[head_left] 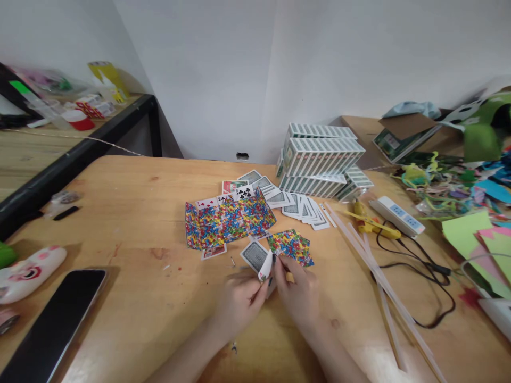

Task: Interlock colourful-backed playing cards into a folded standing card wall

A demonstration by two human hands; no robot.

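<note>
Close together above the front middle of the table, my left hand and my right hand both pinch a grey-backed playing card. Its near corner curls up and shows a white face. Fingertips hide part of the card. Just behind my right hand lies a flat piece covered with a colourful brick pattern. Farther left, a folded panel with the same pattern stands on the table, with playing cards showing above its edge. Another card pokes out under its front.
Fanned grey-backed cards lie before stacked striped boxes. On the right are clear glue sticks, a yellow glue gun, a power strip and black cable. A phone lies at the left front.
</note>
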